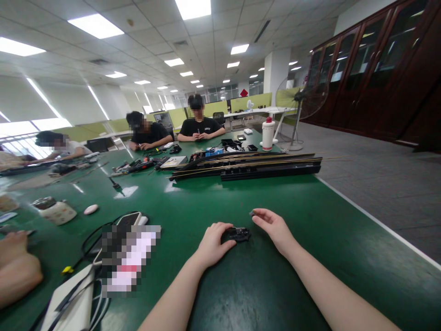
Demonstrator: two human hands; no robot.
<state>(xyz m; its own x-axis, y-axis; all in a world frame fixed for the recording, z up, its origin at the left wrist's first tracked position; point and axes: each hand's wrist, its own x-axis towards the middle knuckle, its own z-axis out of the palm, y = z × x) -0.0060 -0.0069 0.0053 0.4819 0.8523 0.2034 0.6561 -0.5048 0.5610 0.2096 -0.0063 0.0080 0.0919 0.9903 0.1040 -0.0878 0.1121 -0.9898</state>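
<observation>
A small black part (pixel 241 234), with uneven edges and some shiny detail on top, lies on the green table (pixel 220 202) in front of me. My left hand (pixel 215 241) grips its left side, thumb at the near edge and fingers at the far one. To the right, my right hand (pixel 274 227) pinches a small dark grey piece (pixel 252 213) between thumb and fingertips, a little above and apart from the black part. What exactly either piece is, I cannot make out.
Long black strips with thin brass-coloured rods (pixel 248 165) lie across the table ahead. Left are a phone (pixel 127 223), cables, a white box (pixel 70 299) and another person's arm (pixel 19 271). A white bottle (pixel 268 134) stands at the far right; several people sit beyond.
</observation>
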